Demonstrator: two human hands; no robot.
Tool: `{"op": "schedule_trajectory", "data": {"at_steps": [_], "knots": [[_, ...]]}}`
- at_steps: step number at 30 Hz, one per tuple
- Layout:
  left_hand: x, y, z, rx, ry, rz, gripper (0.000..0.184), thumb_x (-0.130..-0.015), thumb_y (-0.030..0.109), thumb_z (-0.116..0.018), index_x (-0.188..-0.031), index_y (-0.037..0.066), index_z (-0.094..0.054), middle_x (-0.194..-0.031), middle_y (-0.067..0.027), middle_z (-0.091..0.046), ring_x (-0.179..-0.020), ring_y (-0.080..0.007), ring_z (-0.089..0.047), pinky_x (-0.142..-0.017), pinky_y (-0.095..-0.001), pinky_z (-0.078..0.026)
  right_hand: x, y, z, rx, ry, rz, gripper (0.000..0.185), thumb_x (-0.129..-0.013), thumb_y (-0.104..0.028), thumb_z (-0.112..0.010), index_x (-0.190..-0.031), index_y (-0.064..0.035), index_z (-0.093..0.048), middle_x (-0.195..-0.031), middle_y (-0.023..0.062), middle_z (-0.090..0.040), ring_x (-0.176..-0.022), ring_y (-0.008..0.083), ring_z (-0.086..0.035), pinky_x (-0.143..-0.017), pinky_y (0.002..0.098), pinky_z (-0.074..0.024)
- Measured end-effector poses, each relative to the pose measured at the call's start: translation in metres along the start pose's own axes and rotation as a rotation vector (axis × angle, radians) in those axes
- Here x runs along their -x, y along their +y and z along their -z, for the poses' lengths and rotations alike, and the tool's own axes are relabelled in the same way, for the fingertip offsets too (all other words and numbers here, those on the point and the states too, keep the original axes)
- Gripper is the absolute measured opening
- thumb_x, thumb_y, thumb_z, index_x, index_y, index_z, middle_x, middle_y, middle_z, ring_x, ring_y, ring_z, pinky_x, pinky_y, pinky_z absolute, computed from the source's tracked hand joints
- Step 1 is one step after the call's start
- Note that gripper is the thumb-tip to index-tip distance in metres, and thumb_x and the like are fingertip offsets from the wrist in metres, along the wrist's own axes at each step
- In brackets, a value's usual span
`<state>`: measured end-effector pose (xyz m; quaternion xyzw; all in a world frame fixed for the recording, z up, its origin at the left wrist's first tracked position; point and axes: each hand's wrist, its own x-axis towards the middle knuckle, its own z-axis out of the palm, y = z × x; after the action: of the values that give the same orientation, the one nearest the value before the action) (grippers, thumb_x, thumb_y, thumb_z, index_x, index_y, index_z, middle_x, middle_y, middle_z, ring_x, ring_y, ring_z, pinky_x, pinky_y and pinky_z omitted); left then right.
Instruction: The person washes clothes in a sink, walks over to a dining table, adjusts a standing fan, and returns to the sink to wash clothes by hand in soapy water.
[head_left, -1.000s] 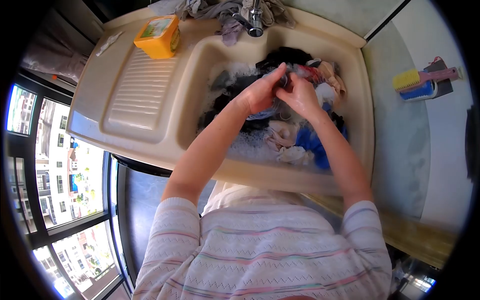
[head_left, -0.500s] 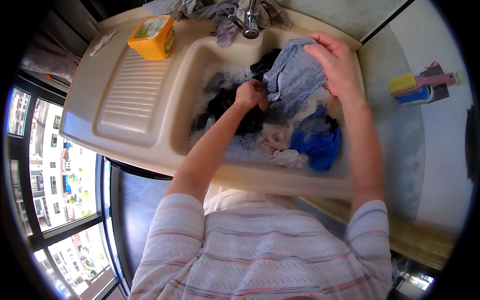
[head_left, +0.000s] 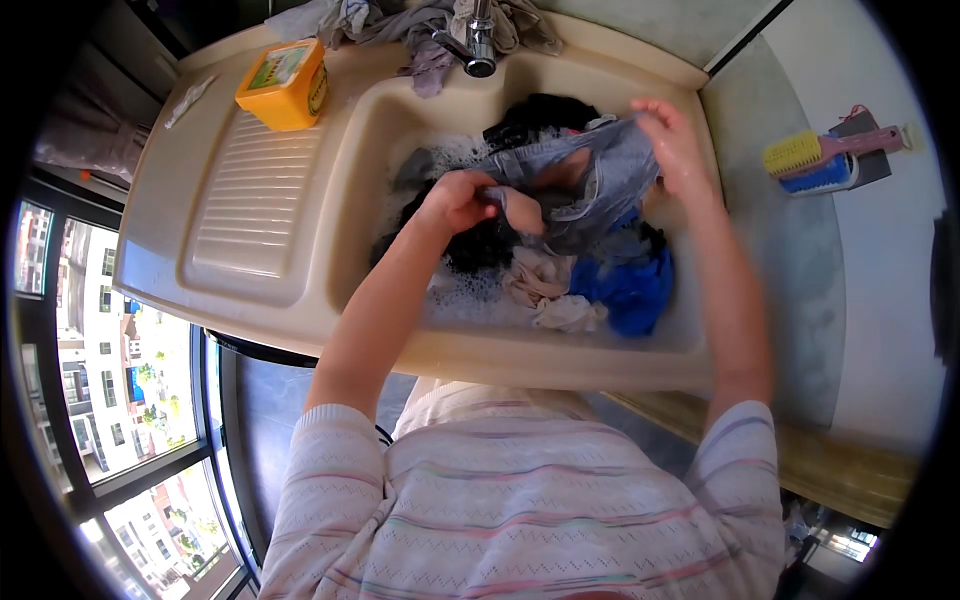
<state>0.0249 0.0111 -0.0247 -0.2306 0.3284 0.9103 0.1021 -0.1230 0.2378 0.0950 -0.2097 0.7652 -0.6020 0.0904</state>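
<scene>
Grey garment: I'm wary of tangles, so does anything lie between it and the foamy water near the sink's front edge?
Yes: the black clothes and beige cloth lie between the grey garment and that foamy water. Nothing visible separates the left hand or right hand from it.

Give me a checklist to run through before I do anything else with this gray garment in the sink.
1. Left hand gripping the gray garment: ok, fingers closed on one side.
2. Right hand gripping it too: ok, it has the far edge, with the cloth spread between both hands.
3. Garment held over the sink: ok.
4. Faucet off: ok, no stream visible below the spout.
5. Yellow tub out of the basin: ok, it sits on the ribbed counter's far side.
6. Garment free of soap and dirt: cannot tell; suds are visible in the sink.
</scene>
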Motion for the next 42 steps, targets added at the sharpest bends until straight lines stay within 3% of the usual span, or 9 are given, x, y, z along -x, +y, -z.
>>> {"op": "schedule_trajectory", "data": {"at_steps": [7,12,16,22,24,26,30,37,42], "knots": [[0.035,0.017,-0.040,0.014,-0.183,-0.430,0.026,-0.070,-0.007,-0.054,-0.095,-0.003,-0.051,-0.084,-0.0105,-0.058,-0.078,-0.0188,-0.058,-0.068,-0.0250,-0.047,0.030,0.045,-0.009,0.199,-0.256,-0.186,0.026,-0.074,-0.018,-0.059,-0.089,0.0033,-0.060,-0.071,0.0059,-0.058,-0.062,0.0130,-0.051,-0.058,0.0267,-0.0408],[0.006,0.011,-0.024,-0.797,0.202,-0.786,0.032,-0.067,0.003,-0.062,-0.099,0.006,-0.060,-0.075,-0.0026,-0.061,-0.070,-0.0100,-0.056,-0.065,-0.0240,-0.045,0.033,0.062,-0.008,0.687,-0.385,-0.182,0.025,-0.070,-0.020,-0.062,-0.080,0.0024,-0.061,-0.066,0.0098,-0.058,-0.059,0.0169,-0.052,-0.059,0.0317,-0.0412],[0.033,0.045,-0.012,-1.243,0.733,-0.979,0.023,-0.063,0.016,-0.058,-0.084,0.016,-0.065,-0.072,-0.0107,-0.062,-0.070,-0.0247,-0.060,-0.066,-0.0327,-0.047,0.027,0.025,0.021,0.131,-0.081,-0.514,0.026,-0.077,-0.016,-0.051,-0.099,-0.0017,-0.057,-0.071,0.0069,-0.060,-0.053,0.0163,-0.055,-0.042,0.0325,-0.0447],[0.044,0.078,-0.015,-1.449,0.870,-0.809,0.019,-0.064,0.022,-0.059,-0.076,0.009,-0.063,-0.070,-0.0117,-0.062,-0.068,-0.0264,-0.060,-0.063,-0.0356,-0.047,0.035,0.012,0.027,0.392,-0.431,-0.495,0.034,-0.077,-0.010,-0.043,-0.109,-0.0094,-0.052,-0.076,0.0062,-0.058,-0.054,0.0143,-0.057,-0.034,0.0257,-0.0450],[-0.001,0.054,0.016,-1.420,0.796,-0.634,0.023,-0.066,0.028,-0.059,-0.077,0.008,-0.063,-0.070,-0.0114,-0.062,-0.069,-0.0268,-0.060,-0.063,-0.0357,-0.048,0.016,0.081,0.016,0.883,-0.586,0.104,0.030,-0.071,-0.010,-0.050,-0.101,-0.0107,-0.057,-0.084,0.0139,-0.059,-0.068,0.0261,-0.059,-0.058,0.0356,-0.0482],[-0.015,0.024,0.003,-1.256,0.541,0.108,0.034,-0.069,0.037,-0.058,-0.081,0.006,-0.064,-0.080,-0.0140,-0.063,-0.080,-0.0290,-0.060,-0.070,-0.0358,-0.048,0.023,0.099,-0.036,0.879,-0.686,-0.025,0.024,-0.066,-0.019,-0.061,-0.087,-0.0072,-0.061,-0.085,0.0153,-0.060,-0.077,0.0294,-0.058,-0.067,0.0377,-0.0457],[-0.057,-0.027,0.024,-1.682,0.507,-0.037,0.048,-0.068,0.046,-0.056,-0.091,0.005,-0.063,-0.097,-0.0192,-0.059,-0.094,-0.0310,-0.055,-0.082,-0.0369,-0.043,0.048,0.157,-0.122,1.192,-0.727,-0.202,0.024,-0.078,-0.010,-0.044,-0.093,-0.0034,-0.062,-0.097,0.0180,-0.059,-0.093,0.0313,-0.057,-0.077,0.0384,-0.0469],[-0.077,-0.027,0.067,-1.658,0.122,-0.137,0.041,-0.066,0.034,-0.064,-0.093,0.002,-0.063,-0.096,-0.0173,-0.060,-0.092,-0.0278,-0.057,-0.081,-0.0346,-0.043,0.044,0.150,-0.111,1.110,-0.573,-0.171,0.026,-0.077,-0.026,-0.051,-0.084,-0.0042,-0.064,-0.091,0.0167,-0.061,-0.085,0.0300,-0.059,-0.072,0.0372,-0.0463],[-0.049,-0.006,0.064,-1.253,0.431,-0.291,0.038,-0.064,0.024,-0.066,-0.092,-0.001,-0.061,-0.089,-0.0188,-0.061,-0.084,-0.0282,-0.059,-0.076,-0.0343,-0.046,0.023,0.097,-0.034,0.627,-0.346,-0.094,0.043,-0.071,-0.044,-0.061,-0.067,-0.0020,-0.059,-0.062,0.0176,-0.056,-0.061,0.0258,-0.056,-0.058,0.0348,-0.0424]]}}
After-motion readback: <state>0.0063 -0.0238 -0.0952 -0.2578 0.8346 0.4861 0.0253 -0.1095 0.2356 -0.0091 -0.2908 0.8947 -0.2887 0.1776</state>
